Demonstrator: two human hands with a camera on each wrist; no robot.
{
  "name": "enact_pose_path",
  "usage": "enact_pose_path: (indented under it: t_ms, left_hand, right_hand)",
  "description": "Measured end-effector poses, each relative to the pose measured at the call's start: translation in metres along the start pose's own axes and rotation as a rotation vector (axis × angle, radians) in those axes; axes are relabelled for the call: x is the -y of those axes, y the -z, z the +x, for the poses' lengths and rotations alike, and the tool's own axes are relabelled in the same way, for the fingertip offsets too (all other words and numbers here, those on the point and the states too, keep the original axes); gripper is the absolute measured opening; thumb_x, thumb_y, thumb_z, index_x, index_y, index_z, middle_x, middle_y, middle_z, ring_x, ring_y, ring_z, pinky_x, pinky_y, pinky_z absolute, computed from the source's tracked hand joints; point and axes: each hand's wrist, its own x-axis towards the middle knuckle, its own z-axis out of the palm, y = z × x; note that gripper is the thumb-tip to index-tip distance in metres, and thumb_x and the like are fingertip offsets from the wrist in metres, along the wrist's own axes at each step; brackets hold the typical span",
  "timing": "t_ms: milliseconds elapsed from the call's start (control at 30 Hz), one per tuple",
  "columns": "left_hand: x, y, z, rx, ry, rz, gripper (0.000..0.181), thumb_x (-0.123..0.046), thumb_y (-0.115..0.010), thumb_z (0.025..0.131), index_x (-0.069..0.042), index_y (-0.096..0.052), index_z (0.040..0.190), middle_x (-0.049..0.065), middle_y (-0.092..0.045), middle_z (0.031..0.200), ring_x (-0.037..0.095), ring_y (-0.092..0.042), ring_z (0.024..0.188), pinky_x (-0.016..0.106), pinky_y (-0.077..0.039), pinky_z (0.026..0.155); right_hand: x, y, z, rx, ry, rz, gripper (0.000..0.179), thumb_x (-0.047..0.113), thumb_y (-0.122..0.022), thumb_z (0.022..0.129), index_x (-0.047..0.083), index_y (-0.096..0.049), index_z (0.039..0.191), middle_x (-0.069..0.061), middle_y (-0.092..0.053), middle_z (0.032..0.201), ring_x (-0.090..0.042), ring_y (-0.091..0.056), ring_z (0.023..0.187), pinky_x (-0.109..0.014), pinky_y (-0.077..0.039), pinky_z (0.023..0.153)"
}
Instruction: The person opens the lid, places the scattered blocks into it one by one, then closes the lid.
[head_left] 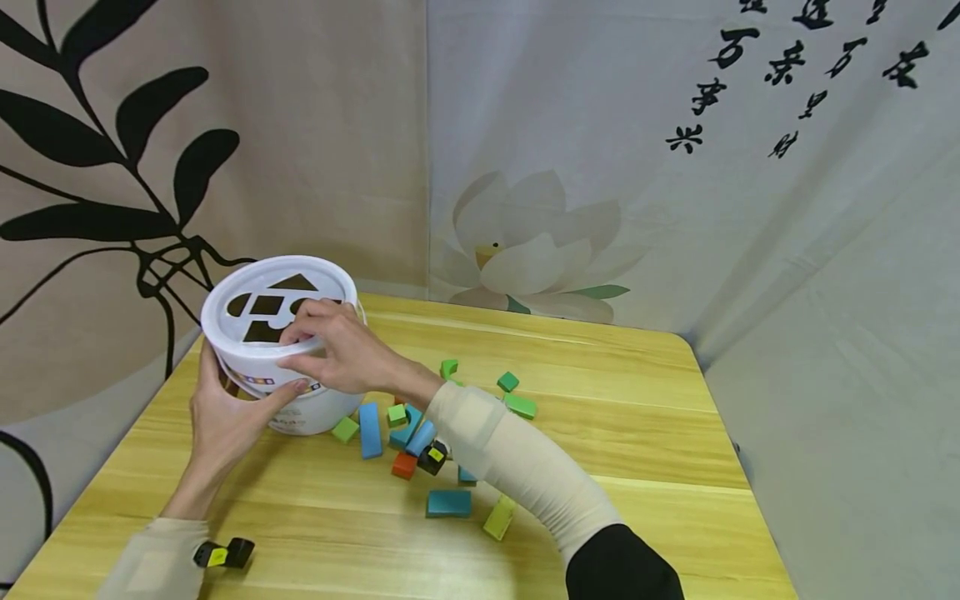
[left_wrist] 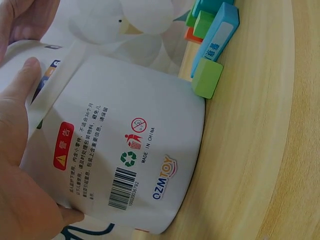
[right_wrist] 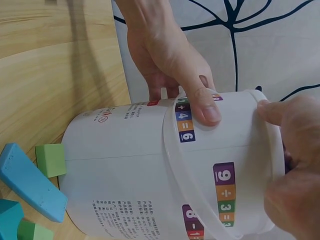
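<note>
Blocks beside bucket, free tabletop rightward

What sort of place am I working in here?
Probably an indoor play or filming corner, screened off: printed hangings stand behind a wood-grain table, where toy blocks lie scattered beside a white bucket with shaped holes in its lid.

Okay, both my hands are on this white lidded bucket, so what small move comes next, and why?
I'd probably ease the lid up with your right hand: it grips the lid's edge, your left hand holds the bucket's side, the lid covers the top, and loose blocks lie outside on the table.
</note>
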Motion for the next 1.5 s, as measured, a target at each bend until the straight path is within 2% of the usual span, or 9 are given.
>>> enact_pose_path:
  t_ms: [233, 500, 700, 900, 1033, 1167, 1333, 1433, 1500]
  left_hand:
    - [0.000, 0.000, 0.001, 0.004, 0.001, -0.003, 0.138, -0.015, -0.104, 0.079, -0.053, -0.014, 0.176, -0.001, -0.045, 0.174, 0.002, -0.050, 0.143, 0.007, -0.042, 0.106]
    - [0.001, 0.001, 0.002, 0.011, -0.009, -0.036, 0.135, -0.012, -0.103, 0.079, -0.052, -0.017, 0.176, 0.001, -0.045, 0.173, 0.007, -0.051, 0.146, 0.004, -0.041, 0.108]
    - [0.003, -0.001, 0.002, 0.015, -0.011, -0.026, 0.137, -0.012, -0.103, 0.080, -0.052, -0.014, 0.176, -0.001, -0.044, 0.173, 0.000, -0.049, 0.143, 0.004, -0.041, 0.108]
    - [0.003, -0.002, 0.003, 0.021, -0.017, -0.036, 0.138, -0.012, -0.103, 0.080, -0.049, -0.013, 0.178, 0.003, -0.044, 0.174, 0.008, -0.049, 0.143, 0.006, -0.041, 0.107]
    - [-0.001, -0.002, 0.003, 0.017, -0.001, -0.043, 0.139, -0.013, -0.103, 0.079, -0.050, -0.012, 0.177, 0.000, -0.041, 0.177, 0.013, -0.044, 0.150, 0.018, -0.035, 0.118]
    - [-0.006, 0.002, 0.001, -0.016, -0.017, -0.076, 0.144, -0.009, -0.104, 0.074, -0.048, -0.012, 0.177, -0.006, -0.033, 0.183, 0.015, -0.033, 0.167, 0.035, -0.023, 0.139]
    - [-0.017, 0.014, -0.004, -0.074, -0.057, -0.031, 0.144, -0.011, -0.104, 0.072, -0.045, -0.012, 0.178, -0.013, -0.019, 0.188, 0.014, -0.016, 0.178, 0.052, -0.010, 0.145]
    - [-0.024, 0.022, -0.003, -0.106, -0.151, 0.023, 0.140, -0.019, -0.103, 0.070, -0.041, -0.018, 0.179, -0.007, -0.019, 0.190, 0.022, -0.016, 0.178, 0.062, -0.008, 0.143]
    - [-0.028, 0.026, 0.002, -0.131, -0.277, 0.058, 0.130, -0.040, -0.104, 0.073, -0.032, -0.029, 0.179, 0.004, -0.026, 0.189, 0.031, -0.020, 0.177, 0.068, -0.009, 0.141]
  right_hand:
    - [0.000, 0.000, -0.001, -0.019, 0.021, -0.016, 0.018, 0.023, -0.085, 0.103, 0.009, -0.083, 0.115, -0.002, -0.074, 0.113, -0.015, -0.066, 0.116, -0.022, -0.032, 0.114]
    - [0.005, 0.020, 0.004, -0.169, -0.033, 0.233, 0.017, 0.015, -0.082, 0.104, 0.006, -0.078, 0.118, -0.005, -0.065, 0.106, -0.007, -0.058, 0.100, -0.011, -0.048, 0.097]
    - [0.003, 0.024, 0.002, -0.211, -0.065, 0.272, 0.019, 0.014, -0.084, 0.103, 0.004, -0.079, 0.118, -0.005, -0.066, 0.103, -0.005, -0.058, 0.098, -0.012, -0.049, 0.095]
    - [0.004, 0.040, -0.008, -0.312, -0.042, 0.290, 0.017, 0.010, -0.085, 0.101, 0.002, -0.079, 0.115, -0.007, -0.068, 0.103, -0.008, -0.060, 0.098, -0.016, -0.053, 0.096]
    - [0.000, 0.054, -0.024, -0.333, -0.071, 0.283, 0.017, 0.010, -0.085, 0.101, 0.001, -0.079, 0.115, -0.009, -0.070, 0.106, -0.010, -0.062, 0.100, -0.017, -0.054, 0.098]
    - [-0.012, 0.064, -0.047, -0.343, -0.125, 0.258, 0.017, 0.011, -0.084, 0.101, 0.002, -0.079, 0.114, -0.010, -0.071, 0.108, -0.012, -0.063, 0.101, -0.019, -0.055, 0.098]
    - [-0.030, 0.076, -0.086, -0.366, -0.186, 0.224, 0.015, 0.008, -0.085, 0.100, 0.002, -0.079, 0.113, -0.010, -0.071, 0.108, -0.016, -0.062, 0.100, -0.026, -0.054, 0.097]
    - [-0.040, 0.082, -0.111, -0.377, -0.226, 0.191, 0.014, 0.008, -0.086, 0.100, 0.003, -0.079, 0.112, -0.010, -0.072, 0.109, -0.019, -0.063, 0.101, -0.029, -0.053, 0.096]
    - [-0.045, 0.085, -0.127, -0.384, -0.247, 0.172, 0.014, 0.007, -0.086, 0.099, 0.003, -0.079, 0.111, -0.011, -0.073, 0.110, -0.020, -0.063, 0.102, -0.030, -0.054, 0.095]
